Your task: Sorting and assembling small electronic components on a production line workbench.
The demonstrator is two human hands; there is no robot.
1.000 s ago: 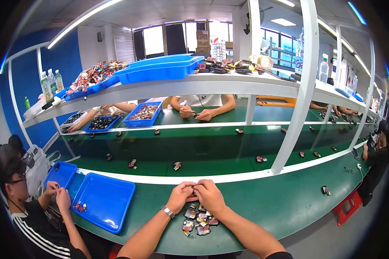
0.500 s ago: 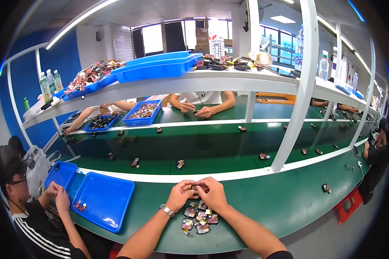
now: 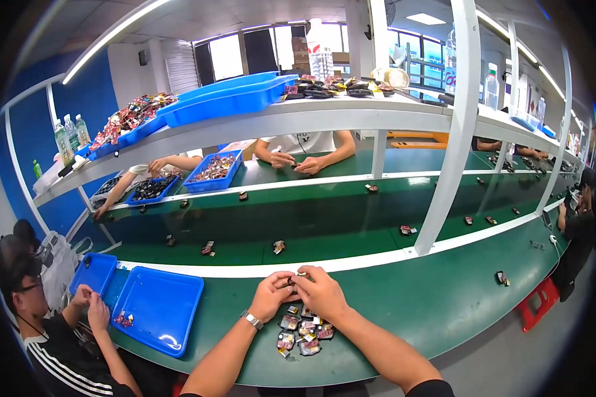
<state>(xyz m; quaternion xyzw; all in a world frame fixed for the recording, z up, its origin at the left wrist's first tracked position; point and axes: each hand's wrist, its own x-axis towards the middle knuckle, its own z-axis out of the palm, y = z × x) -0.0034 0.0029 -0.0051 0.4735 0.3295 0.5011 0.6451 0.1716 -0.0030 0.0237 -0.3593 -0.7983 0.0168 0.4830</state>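
My left hand and my right hand meet over the green worktop, fingertips pinched together. Between them is a small dark electronic part, mostly hidden by the fingers. A silver watch circles my left wrist. Just below my hands lies a cluster of small electronic assemblies, dark-rimmed with clear, red, white and yellow parts. Neither hand touches the lower pieces of that cluster; fingers cover its upper edge.
Left of me sits a large blue tray holding a few red parts, beside a smaller blue tray. A co-worker works there. Similar assemblies dot the green belt ahead. A white post rises on the right, supporting a loaded shelf.
My right fingers have shifted up and left around the part, and less of it shows between my hands. The cluster looks much the same. The whole view has shifted slightly.
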